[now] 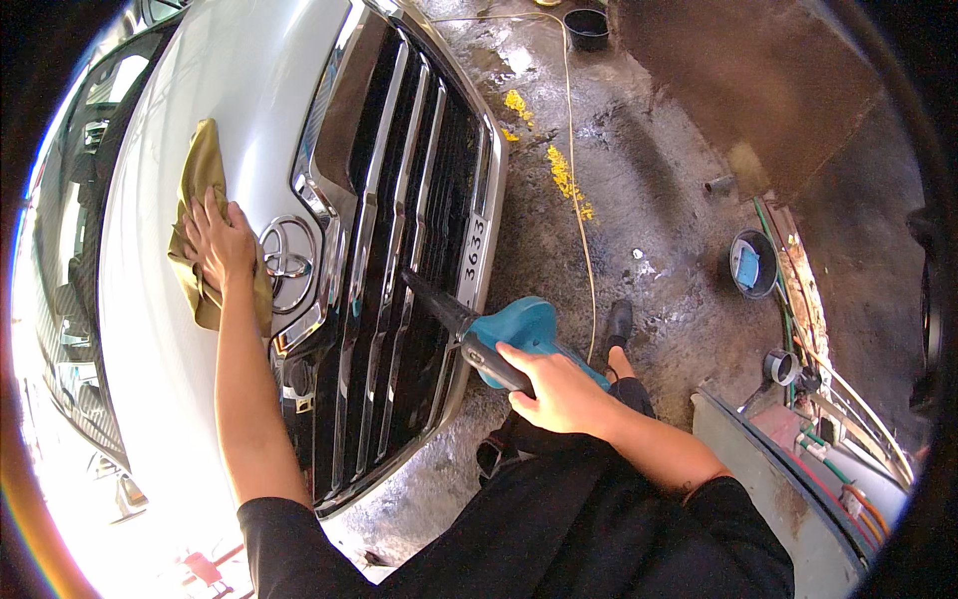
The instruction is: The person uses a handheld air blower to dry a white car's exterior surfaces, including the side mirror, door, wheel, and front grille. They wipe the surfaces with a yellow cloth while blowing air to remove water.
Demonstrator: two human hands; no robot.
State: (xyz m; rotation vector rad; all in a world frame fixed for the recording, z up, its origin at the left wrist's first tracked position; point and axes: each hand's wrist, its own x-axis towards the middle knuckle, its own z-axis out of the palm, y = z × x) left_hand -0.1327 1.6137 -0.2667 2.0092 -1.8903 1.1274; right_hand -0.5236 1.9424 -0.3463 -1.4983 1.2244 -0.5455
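My left hand [219, 243] lies flat on an olive-green cloth [206, 161], pressing it against the silver hood [254, 90] of a Toyota car. The cloth is bunched beside the chrome emblem [288, 266] and partly overlaps its left edge. My right hand [561, 391] grips the black handle of a teal handheld blower [516, 326]. Its black nozzle [438, 303] points at the chrome-barred grille [389, 210], with the tip close to the bars. Whether the tip touches them I cannot tell.
A thin hose [570, 135] runs across the wet concrete floor [651, 247]. One black bucket [587, 31] stands at the back; another bucket [754, 281] at right holds a blue item. A metal panel [771, 479], with hoses behind it, is at lower right. The windshield [75, 247] lies beyond the hood.
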